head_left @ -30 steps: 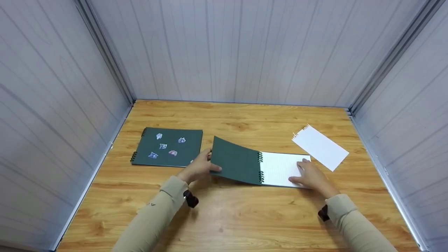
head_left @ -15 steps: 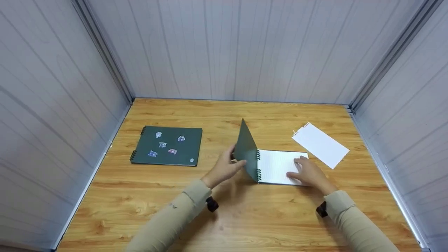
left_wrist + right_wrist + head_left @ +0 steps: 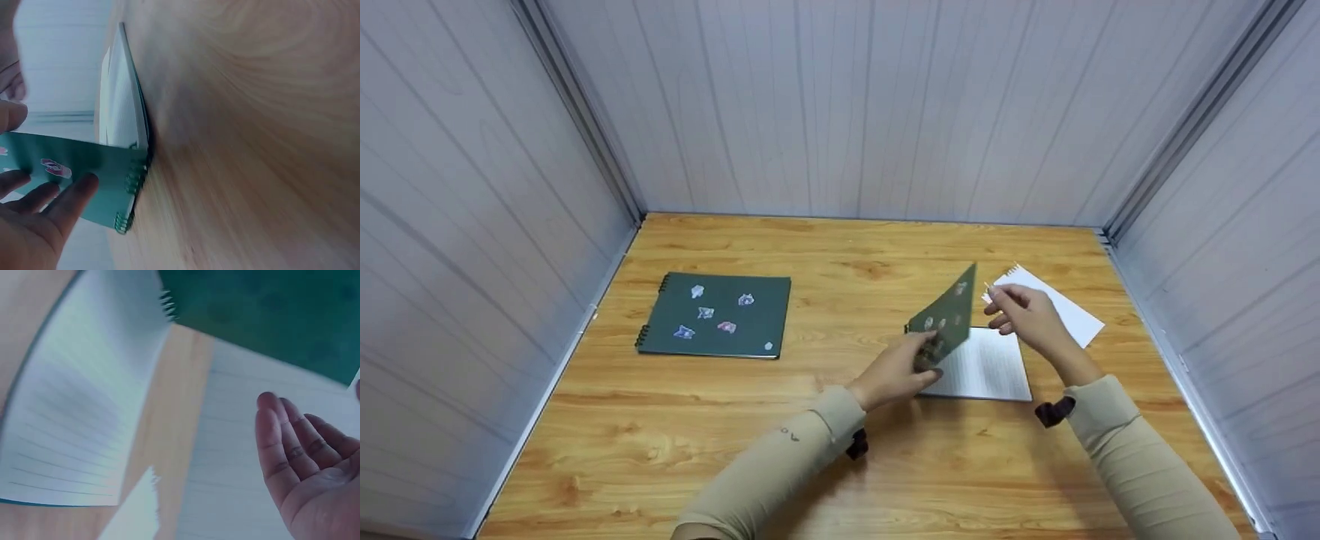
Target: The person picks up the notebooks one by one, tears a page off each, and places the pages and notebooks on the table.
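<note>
A spiral notebook (image 3: 982, 367) lies open on the table, its lined white pages facing up. Its dark green cover (image 3: 956, 315), dotted with small stickers, stands tilted over the pages. My left hand (image 3: 894, 373) holds this cover, fingers on the sticker side and thumb at its edge; the left wrist view shows the same cover (image 3: 107, 185) beside the green coil (image 3: 132, 180). Raised above the notebook's right side, my right hand (image 3: 1027, 319) holds nothing, its fingers loosely bent. In the right wrist view that hand (image 3: 309, 461) is apart from the cover.
A loose white sheet (image 3: 1072, 311) with a torn, ragged edge lies behind the right hand. Another green spiral notebook (image 3: 716, 315) with several stickers lies closed at the left. Pale panel walls (image 3: 840, 105) border the wooden table (image 3: 607, 450) at back and sides.
My left hand has swung the cover up from the left and over past upright to the right. My right hand has lifted off the page and moved up.
</note>
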Motion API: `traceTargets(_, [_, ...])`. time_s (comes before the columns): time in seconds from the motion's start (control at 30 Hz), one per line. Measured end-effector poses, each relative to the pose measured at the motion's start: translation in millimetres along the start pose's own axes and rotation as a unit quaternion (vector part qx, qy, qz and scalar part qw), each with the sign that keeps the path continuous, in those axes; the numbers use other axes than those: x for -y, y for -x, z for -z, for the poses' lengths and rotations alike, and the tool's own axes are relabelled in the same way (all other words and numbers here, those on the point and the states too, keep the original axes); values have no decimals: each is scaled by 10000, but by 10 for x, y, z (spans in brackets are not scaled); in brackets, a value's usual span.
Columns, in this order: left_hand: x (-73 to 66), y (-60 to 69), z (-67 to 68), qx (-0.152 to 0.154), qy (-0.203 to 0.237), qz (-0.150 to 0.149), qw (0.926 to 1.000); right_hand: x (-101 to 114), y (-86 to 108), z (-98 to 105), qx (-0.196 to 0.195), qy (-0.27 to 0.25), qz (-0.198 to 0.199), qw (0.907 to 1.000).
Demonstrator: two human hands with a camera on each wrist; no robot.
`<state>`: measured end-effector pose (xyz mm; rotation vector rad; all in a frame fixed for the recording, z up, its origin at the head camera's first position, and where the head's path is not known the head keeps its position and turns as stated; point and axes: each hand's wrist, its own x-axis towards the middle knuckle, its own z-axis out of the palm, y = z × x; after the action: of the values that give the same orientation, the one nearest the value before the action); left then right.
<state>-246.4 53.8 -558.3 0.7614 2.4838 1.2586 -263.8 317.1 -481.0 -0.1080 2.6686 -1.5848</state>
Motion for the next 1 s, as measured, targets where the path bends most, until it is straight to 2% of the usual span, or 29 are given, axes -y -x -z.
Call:
traceTargets(0.07, [-29,-28,-37,9,-359,0,9994,103,0,33,33,26,-70,10000])
traceTargets(0.17, [-51,-48,-70,128,-741,38,9972,165,10,80,70,468,-141,9988])
traceTargets(0.3, [6,-38,-70,331,-1101,66,9933,90,26,137,-74,1181,-282,9926])
traceTargets(0.4, [103,-14,-14,386,-1324,41,9904,-43,44,161,-277,1647,-359,9853])
traceTargets(0.53, [249,36,111,341,-1517,55,9878,-277,81,149,-432,2195,-559,9730])
traceTargets(0.73, [462,147,347,229,-1725,156,9846,-703,161,52,-457,2567,-971,9605])
traceTargets(0.87, [612,225,535,97,-1649,383,9855,-892,198,-17,-500,2644,-1113,9567])
traceTargets(1.0, [764,319,750,-82,-1628,498,9854,-971,203,-83,-511,2605,-1214,9564])
